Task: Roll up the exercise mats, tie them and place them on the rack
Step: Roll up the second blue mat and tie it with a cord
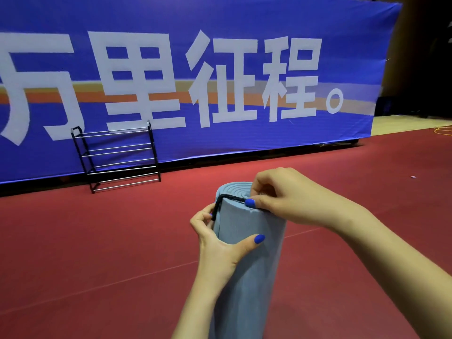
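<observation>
A rolled grey-blue exercise mat stands upright in front of me, its spiral end facing up. My left hand grips the roll near its top, thumb across the front. A black cord runs over the roll's top edge and down its left side. My right hand pinches the cord at the top rim, while fingers of my left hand hold the cord's lower part. A black metal rack with several bare rails stands to the far left against the banner.
The floor is red carpet. A large blue banner with white characters forms a wall behind the rack. An orange cable lies on the floor at the far right.
</observation>
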Action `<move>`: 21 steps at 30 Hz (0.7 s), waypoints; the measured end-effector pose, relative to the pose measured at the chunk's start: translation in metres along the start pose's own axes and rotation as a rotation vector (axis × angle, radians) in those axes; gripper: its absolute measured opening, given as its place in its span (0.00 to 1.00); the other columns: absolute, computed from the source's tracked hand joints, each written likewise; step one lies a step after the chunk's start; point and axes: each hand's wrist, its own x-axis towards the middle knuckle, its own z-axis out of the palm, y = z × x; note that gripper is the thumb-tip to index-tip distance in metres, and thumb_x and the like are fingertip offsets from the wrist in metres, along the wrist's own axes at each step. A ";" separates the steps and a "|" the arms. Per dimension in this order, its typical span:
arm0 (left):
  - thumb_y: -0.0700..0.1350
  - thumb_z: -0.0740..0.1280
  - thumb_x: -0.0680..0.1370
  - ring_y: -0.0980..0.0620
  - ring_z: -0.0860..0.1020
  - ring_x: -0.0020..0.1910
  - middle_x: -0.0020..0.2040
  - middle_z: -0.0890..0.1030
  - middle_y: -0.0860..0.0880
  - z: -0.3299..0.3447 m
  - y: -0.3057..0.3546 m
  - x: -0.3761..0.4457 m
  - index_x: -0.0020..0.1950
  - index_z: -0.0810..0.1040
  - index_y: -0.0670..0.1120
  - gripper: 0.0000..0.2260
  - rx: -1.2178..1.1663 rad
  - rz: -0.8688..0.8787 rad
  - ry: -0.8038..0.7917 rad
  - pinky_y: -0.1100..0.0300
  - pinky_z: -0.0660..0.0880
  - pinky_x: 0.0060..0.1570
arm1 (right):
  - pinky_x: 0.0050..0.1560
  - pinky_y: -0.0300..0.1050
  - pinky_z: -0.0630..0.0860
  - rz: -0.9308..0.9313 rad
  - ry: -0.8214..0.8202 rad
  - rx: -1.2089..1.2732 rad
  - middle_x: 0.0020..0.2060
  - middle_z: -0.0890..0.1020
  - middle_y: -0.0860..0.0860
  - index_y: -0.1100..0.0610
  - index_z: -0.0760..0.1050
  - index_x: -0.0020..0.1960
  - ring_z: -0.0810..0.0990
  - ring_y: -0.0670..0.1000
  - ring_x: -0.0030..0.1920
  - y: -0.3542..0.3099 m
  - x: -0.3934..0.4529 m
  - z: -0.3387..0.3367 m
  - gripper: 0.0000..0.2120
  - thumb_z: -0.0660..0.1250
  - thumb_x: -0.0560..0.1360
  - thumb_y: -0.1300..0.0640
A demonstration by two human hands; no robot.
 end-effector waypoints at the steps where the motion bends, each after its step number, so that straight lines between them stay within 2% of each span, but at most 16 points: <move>1: 0.61 0.76 0.48 0.68 0.72 0.55 0.59 0.67 0.54 0.001 0.001 0.000 0.53 0.59 0.58 0.40 -0.007 0.004 0.006 0.73 0.71 0.49 | 0.36 0.38 0.65 -0.036 0.038 -0.021 0.35 0.76 0.45 0.54 0.74 0.42 0.71 0.44 0.36 0.002 -0.001 0.002 0.06 0.66 0.77 0.54; 4: 0.60 0.77 0.47 0.66 0.73 0.55 0.57 0.68 0.57 0.003 0.001 0.003 0.52 0.59 0.57 0.40 -0.044 0.020 0.041 0.74 0.70 0.48 | 0.39 0.37 0.63 -0.227 0.236 0.015 0.37 0.71 0.42 0.50 0.68 0.41 0.67 0.43 0.37 0.007 -0.014 0.014 0.05 0.60 0.76 0.54; 6: 0.60 0.78 0.46 0.61 0.76 0.54 0.57 0.70 0.55 0.003 0.001 0.004 0.52 0.59 0.56 0.42 -0.066 0.030 0.054 0.72 0.72 0.48 | 0.39 0.37 0.64 -0.319 0.228 -0.019 0.37 0.69 0.43 0.48 0.67 0.41 0.66 0.43 0.37 0.011 -0.031 0.030 0.03 0.56 0.74 0.52; 8: 0.58 0.78 0.46 0.64 0.76 0.48 0.55 0.72 0.52 0.002 0.002 0.003 0.51 0.59 0.55 0.41 -0.088 0.037 0.032 0.72 0.72 0.46 | 0.39 0.38 0.63 -0.337 0.189 -0.102 0.37 0.68 0.42 0.49 0.68 0.42 0.65 0.43 0.37 0.022 -0.049 0.054 0.04 0.57 0.75 0.51; 11: 0.56 0.76 0.49 0.66 0.76 0.46 0.56 0.73 0.52 0.004 0.002 0.002 0.51 0.58 0.55 0.38 -0.096 0.027 -0.006 0.71 0.72 0.45 | 0.44 0.38 0.65 -0.220 0.206 0.023 0.37 0.70 0.40 0.44 0.67 0.41 0.69 0.41 0.40 0.037 -0.066 0.078 0.06 0.57 0.76 0.45; 14: 0.56 0.77 0.49 0.66 0.76 0.51 0.57 0.69 0.61 0.004 0.001 0.002 0.52 0.58 0.55 0.39 -0.108 0.031 -0.002 0.71 0.73 0.48 | 0.49 0.37 0.70 0.006 0.457 0.406 0.45 0.74 0.40 0.41 0.72 0.47 0.75 0.43 0.49 0.044 -0.071 0.081 0.07 0.62 0.72 0.41; 16: 0.55 0.77 0.50 0.66 0.76 0.52 0.58 0.68 0.62 0.002 0.001 0.001 0.53 0.58 0.55 0.39 -0.116 0.040 -0.008 0.70 0.74 0.49 | 0.57 0.37 0.69 0.150 0.561 0.523 0.55 0.70 0.37 0.34 0.65 0.57 0.71 0.40 0.58 0.044 -0.067 0.078 0.23 0.67 0.65 0.36; 18: 0.54 0.78 0.50 0.66 0.76 0.54 0.61 0.68 0.59 0.001 0.000 -0.002 0.53 0.58 0.54 0.39 -0.115 0.051 -0.025 0.68 0.75 0.50 | 0.62 0.37 0.67 0.254 0.438 0.698 0.65 0.64 0.39 0.35 0.54 0.70 0.67 0.39 0.64 0.042 -0.058 0.075 0.46 0.74 0.59 0.37; 20: 0.52 0.78 0.53 0.56 0.77 0.60 0.66 0.69 0.49 0.001 -0.005 -0.006 0.54 0.58 0.54 0.38 -0.099 0.074 -0.057 0.63 0.76 0.54 | 0.56 0.29 0.71 0.266 0.309 0.863 0.67 0.66 0.40 0.41 0.45 0.75 0.70 0.36 0.63 0.039 -0.046 0.076 0.60 0.82 0.56 0.46; 21: 0.52 0.78 0.55 0.51 0.76 0.62 0.68 0.67 0.46 0.001 -0.007 -0.008 0.55 0.59 0.53 0.37 -0.090 0.085 -0.087 0.60 0.75 0.56 | 0.51 0.27 0.72 0.254 0.306 0.910 0.65 0.69 0.38 0.41 0.44 0.75 0.71 0.32 0.60 0.039 -0.041 0.079 0.62 0.82 0.55 0.50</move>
